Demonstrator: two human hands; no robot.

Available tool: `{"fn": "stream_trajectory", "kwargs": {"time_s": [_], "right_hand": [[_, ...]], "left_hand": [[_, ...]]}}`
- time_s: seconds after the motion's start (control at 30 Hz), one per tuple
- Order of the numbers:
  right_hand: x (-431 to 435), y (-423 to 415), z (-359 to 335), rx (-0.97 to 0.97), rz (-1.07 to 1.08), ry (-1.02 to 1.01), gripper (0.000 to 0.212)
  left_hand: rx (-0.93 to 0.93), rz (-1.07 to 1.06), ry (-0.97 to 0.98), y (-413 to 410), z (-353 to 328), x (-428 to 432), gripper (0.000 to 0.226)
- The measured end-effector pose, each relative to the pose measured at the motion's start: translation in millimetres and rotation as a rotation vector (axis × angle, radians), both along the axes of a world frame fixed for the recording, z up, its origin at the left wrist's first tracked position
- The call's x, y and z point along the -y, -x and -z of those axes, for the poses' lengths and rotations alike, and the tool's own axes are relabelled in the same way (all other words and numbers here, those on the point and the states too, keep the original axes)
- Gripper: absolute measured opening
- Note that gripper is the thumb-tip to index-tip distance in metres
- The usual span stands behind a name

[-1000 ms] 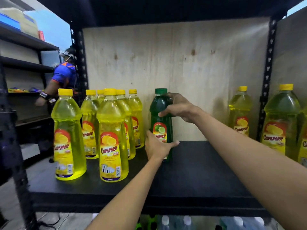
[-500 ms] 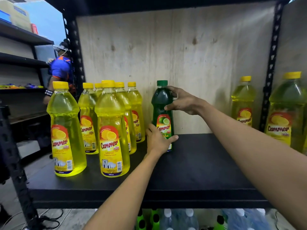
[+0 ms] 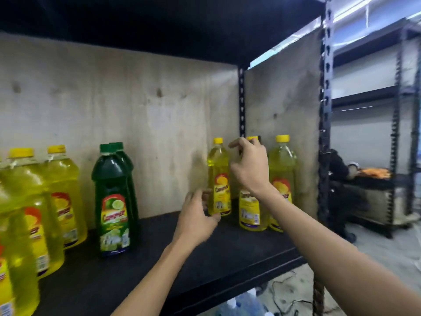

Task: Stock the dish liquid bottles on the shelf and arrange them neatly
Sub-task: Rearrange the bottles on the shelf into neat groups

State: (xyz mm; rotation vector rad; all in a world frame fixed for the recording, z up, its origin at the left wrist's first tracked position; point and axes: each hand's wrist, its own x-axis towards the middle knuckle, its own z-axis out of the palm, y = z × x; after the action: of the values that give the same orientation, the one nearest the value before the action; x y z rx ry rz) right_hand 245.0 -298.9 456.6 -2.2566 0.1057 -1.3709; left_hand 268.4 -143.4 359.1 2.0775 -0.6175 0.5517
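- Both hands empty, fingers loosely spread, reaching at the yellow bottles on the right end of the shelf [image 3: 227, 254].
- Left hand [image 3: 197, 218] low, fingers curled and apart, just beside the base of the rear yellow bottle [image 3: 218, 179]; contact with it unclear, looks close but not closed around it.
- Right hand [image 3: 249, 166] higher, thumb and fingers parted, up in front of the middle yellow bottle [image 3: 249, 210] near its cap. It covers the neck, so I can't tell if it's touching.
- Third yellow bottle [image 3: 282, 169] stands upright just right of that one, near the plywood side panel [image 3: 280, 106].
- All three upright on the black shelf, labels facing out, rear one set further back by the plywood back wall [image 3: 136, 110].
- Green bottle [image 3: 114, 201] upright mid-left on the shelf, well apart from both hands; a second green one right behind it, mostly hidden.
- More yellow bottles [image 3: 61, 197] clustered at far left, upright, some cut off by the frame edge.
- Open shelf space between the green bottle and the right-hand group.
- Clear bottles [image 3: 241, 304] partly visible on the level below.
- Another person [image 3: 341, 169] in dark clothing by a rack at far right, blurred.
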Motion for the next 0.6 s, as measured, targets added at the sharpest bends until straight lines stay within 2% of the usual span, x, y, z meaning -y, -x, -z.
{"fn": "stream_trajectory", "kwargs": {"time_s": [0.1, 0.23, 0.33, 0.47, 0.6], "right_hand": [[31.2, -0.4, -8.7, -0.095, 0.213, 0.039, 0.062], [44.2, -12.5, -12.9, -0.213, 0.094, 0.017, 0.074], [45.5, -18.9, -13.5, -0.195, 0.063, 0.009, 0.078], [46.1, -17.0, -12.0, -0.18, 0.073, -0.028, 0.079], [27.4, -4.5, -10.0, -0.138, -0.084, -0.013, 0.078]], "left_hand": [[-0.264, 0.171, 0.073, -19.8, 2.3, 62.3, 0.072], [-0.313, 0.136, 0.067, -34.2, 15.4, 113.1, 0.096], [-0.403, 0.169, 0.086, -41.6, 21.1, 126.5, 0.096], [-0.352, 0.157, 0.034, -41.7, 22.1, 125.3, 0.088], [-0.281, 0.053, 0.055, -25.6, 20.6, 120.1, 0.088]]}}
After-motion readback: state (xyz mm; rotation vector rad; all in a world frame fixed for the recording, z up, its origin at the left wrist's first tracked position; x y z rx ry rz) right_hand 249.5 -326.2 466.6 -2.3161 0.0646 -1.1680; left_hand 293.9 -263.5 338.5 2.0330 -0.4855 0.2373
